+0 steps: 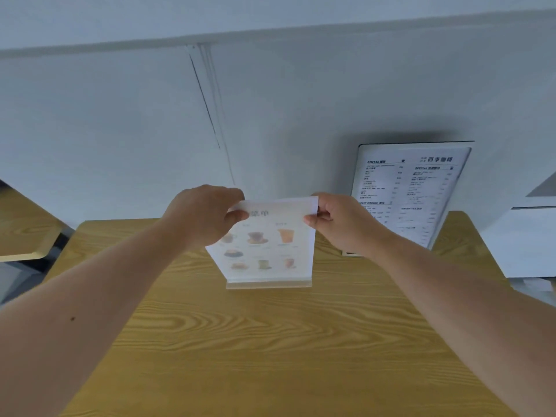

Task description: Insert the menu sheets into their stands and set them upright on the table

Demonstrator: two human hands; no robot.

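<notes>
A clear menu stand [269,285] stands upright in the middle of the wooden table [270,341], holding a picture menu sheet [270,248] with drinks printed on it. My left hand [204,215] pinches the sheet's top left corner. Its top right corner is pinched by my right hand [340,221]. A second, taller stand with a black-and-white text menu [412,188] stands upright at the back right of the table, against the wall.
A plain grey wall [270,100] rises directly behind the table. Another wooden table's corner [27,230] shows at the left. White furniture [526,242] sits at the right edge.
</notes>
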